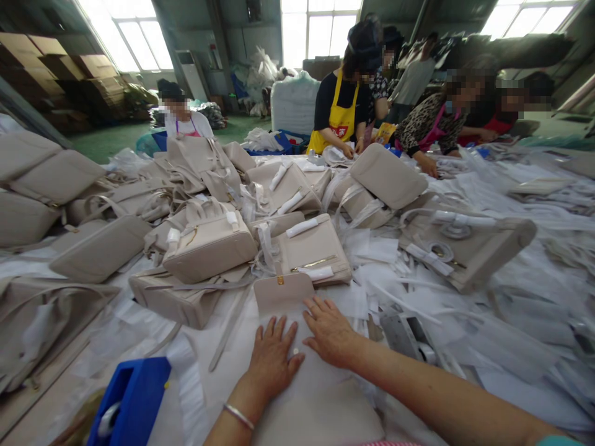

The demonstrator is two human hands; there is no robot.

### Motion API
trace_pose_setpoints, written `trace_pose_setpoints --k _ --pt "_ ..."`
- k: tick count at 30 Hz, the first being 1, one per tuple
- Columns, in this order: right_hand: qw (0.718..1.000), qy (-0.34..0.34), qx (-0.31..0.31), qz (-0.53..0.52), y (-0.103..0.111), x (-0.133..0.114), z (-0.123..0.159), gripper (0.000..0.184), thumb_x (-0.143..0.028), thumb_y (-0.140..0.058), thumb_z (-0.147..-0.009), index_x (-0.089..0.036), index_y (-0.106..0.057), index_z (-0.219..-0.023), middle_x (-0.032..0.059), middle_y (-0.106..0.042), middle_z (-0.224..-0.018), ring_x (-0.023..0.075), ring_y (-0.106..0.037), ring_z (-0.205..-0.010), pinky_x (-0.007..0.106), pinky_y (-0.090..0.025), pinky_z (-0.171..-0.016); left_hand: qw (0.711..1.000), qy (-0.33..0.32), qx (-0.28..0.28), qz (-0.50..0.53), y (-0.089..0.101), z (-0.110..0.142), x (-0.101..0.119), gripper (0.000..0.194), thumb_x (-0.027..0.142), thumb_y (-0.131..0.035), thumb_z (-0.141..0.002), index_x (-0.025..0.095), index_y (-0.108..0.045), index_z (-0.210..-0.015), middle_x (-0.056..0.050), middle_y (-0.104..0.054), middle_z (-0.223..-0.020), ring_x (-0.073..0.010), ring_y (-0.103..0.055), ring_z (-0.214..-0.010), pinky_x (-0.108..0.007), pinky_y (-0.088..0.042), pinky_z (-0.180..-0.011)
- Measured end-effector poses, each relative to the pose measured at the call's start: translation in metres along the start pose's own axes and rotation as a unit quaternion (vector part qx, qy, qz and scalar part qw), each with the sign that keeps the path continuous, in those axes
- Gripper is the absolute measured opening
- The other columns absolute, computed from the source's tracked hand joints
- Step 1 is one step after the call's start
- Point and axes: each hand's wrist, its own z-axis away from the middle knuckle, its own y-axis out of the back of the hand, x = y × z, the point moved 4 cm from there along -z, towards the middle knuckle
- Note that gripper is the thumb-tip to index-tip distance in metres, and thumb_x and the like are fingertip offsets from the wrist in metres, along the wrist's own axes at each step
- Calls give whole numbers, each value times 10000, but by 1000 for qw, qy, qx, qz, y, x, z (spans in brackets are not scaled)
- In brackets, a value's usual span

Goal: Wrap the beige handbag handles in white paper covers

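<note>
Both hands palm-down on the work straight in front of the body. Left hand (pixel 274 353): fingers moderately spread, pressed on a thin whitish flat sheet (pixel 316 381), nothing gripped that I can see. Small white round bit (pixel 296 351) shows by the thumb; can't tell if it's on the hand or on the sheet. Right hand (pixel 332 331): fingers fanned, flat, just beside the left and a little further forward, also gripping nothing visible.

Beige leather-look flap (pixel 288 297) with a small gold clasp (pixel 280 280) lies just past the fingertips, clasp at the far end. Below the hands, a smooth beige panel (pixel 320 421) shows near the body. Can't tell if flap and panel are one piece. Flat palms probably spread the load, so the sheet lies smooth without creasing.

Beyond the flap, a boxy beige bag with a gold zip (pixel 311 248) leans back on other bags; white wrap (pixel 316 272) near the zip presumably guards against scratches.

Chunky blue plastic tape dispenser (pixel 144 390) sits left of the left forearm, grey tape dispenser (pixel 395 331) right of the right hand: one per side, likely for short reach.
</note>
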Motion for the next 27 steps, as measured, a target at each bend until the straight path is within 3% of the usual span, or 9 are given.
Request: trace_pose_setpoints --k 2,4,8,11,14,17,21,24,27 --pt "998 52 -11 -33 -8 -15 -7 567 -485 -494 -909 -143 -511 -1360 150 -415 -1489 334 -294 -1393 511 -234 -1130 1000 -7 2 4 -1 2 -1 688 611 -370 -876 322 -273 -1493 -116 -288 -1586 -384 -197 -1463 -660 -165 -1140" --pt "996 56 -41 -53 -23 -17 -11 620 -528 -474 -909 -156 -467 -1405 146 -446 -1468 340 -308 -1387 540 -228 -1126 1000 -11 -2 7 -2 5 -2 698 623 -373 -872 328 -265 -1495 -112 -283 -1589 -379 -192 -1466 -653 -156 -1147" --pt "995 15 -76 -61 -43 5 -12 769 -655 -432 -876 -198 -347 -1489 140 -326 -1547 383 -198 -1431 640 -152 -1106 1000 -9 -6 10 -4 10 -6 714 622 -450 -845 362 -272 -1486 -90 -240 -1605 -369 -146 -1478 -635 -119 -1164" --pt "993 16 -93 -75 -47 21 -9 730 -629 -426 -887 -232 -338 -1493 112 -279 -1573 357 -190 -1438 612 -166 -1113 1000 -1 -7 11 -3 11 -7 711 613 -474 -838 369 -285 -1479 -95 -245 -1603 -367 -154 -1477 -631 -113 -1165" --pt "991 -35 -95 -89 -44 33 1 684 -559 -450 -897 -232 -346 -1489 110 -253 -1583 345 -208 -1434 572 -230 -1108 1000 -1 -10 5 -3 10 -6 710 609 -481 -836 376 -284 -1477 -93 -256 -1600 -357 -163 -1477 -614 -125 -1168" --pt "992 -67 -55 -90 -31 38 16 639 -484 -505 -884 -191 -414 -1445 140 -315 -1551 363 -281 -1397 546 -295 -1087 1000 7 -11 -16 -5 7 -7 678 609 -447 -849 388 -288 -1471 -79 -262 -1599 -345 -176 -1476 -596 -139 -1169" --pt "997 -42 45 -55 10 55 37 419 -320 -561 -857 -186 -581 -1254 125 -529 -1383 284 -471 -1256 434 -381 -1041 998 21 -21 -64 -11 -4 -11 651 590 -424 -852 381 -311 -1458 -55 -266 -1595 -335 -185 -1474 -586 -153 -1166" --pt "984 -172 33 14 44 106 57 284 -261 -466 -912 -197 -663 -1105 105 -668 -1140 229 -596 -1086 353 -449 -949 995 29 -33 -90 -13 -10 -11 647 576 -423 -843 365 -338 -1448 -39 -275 -1589 -324 -205 -1471 -573 -183 -1160" --pt "946 -316 -17 68 66 171 85 291 -238 -456 -909 -139 -717 -993 168 -695 -1038 269 -647 -1010 366 -492 -857 994 34 -29 -105 -13 -13 -10 639 559 -425 -835 353 -366 -1437 -23 -291 -1582 -312 -223 -1468 -563 -214 -1153"
